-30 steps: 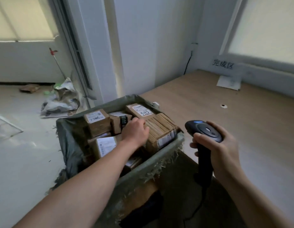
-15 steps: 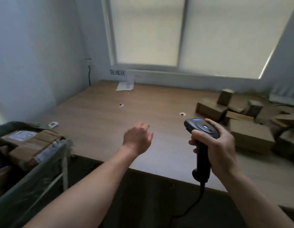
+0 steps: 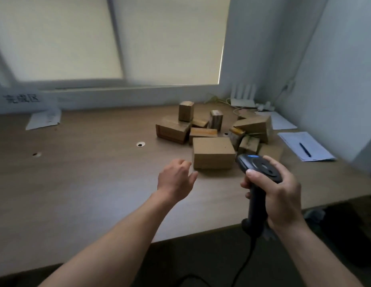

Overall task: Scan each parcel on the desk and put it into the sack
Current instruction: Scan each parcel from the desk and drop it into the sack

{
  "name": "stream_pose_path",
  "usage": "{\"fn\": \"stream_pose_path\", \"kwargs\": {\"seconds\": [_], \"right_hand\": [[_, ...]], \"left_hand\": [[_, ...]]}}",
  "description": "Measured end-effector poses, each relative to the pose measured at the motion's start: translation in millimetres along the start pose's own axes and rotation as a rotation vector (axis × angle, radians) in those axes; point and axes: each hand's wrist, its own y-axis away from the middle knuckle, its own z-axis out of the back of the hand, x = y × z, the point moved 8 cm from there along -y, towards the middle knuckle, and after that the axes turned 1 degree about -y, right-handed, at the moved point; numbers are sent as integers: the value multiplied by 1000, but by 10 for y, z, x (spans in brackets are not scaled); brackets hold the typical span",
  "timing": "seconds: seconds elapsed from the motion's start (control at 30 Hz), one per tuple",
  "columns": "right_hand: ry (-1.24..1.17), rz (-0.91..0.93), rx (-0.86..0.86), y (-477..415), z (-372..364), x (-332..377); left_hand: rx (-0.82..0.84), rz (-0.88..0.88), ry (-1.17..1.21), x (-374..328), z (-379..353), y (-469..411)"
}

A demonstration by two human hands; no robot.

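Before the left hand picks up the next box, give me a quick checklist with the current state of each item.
1. Left hand empty, fingers open: ok.
2. Scanner gripped in the right hand: ok.
3. Nearest box within easy reach, just ahead of the left hand: ok.
4. Nothing stacked on that box: ok.
5. Label facing up for scanning: not ok, top face looks plain.
6. Sack in view for the drop: not ok, out of frame.
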Motion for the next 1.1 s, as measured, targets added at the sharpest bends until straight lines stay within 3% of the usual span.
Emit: {"fn": "stream_pose_path", "kwargs": {"seconds": [0.23,0.53,0.87,1.1], "right_hand": [[-20,-23,-232,-634,648,-282],[-12,28,-405,-1209,1240,-298],[-45,31,-336,-2269,2039,-336],[-21,-26,-147,-3295,2700,-510]], "left_hand": [[65,-146,83,-541,-634,-867],[131,-338,159,-1473,-1222,-1654],[167,-342,157,-2344,-1902,-2500],[267,-145,80,-2953,-2832,-3059]]}}
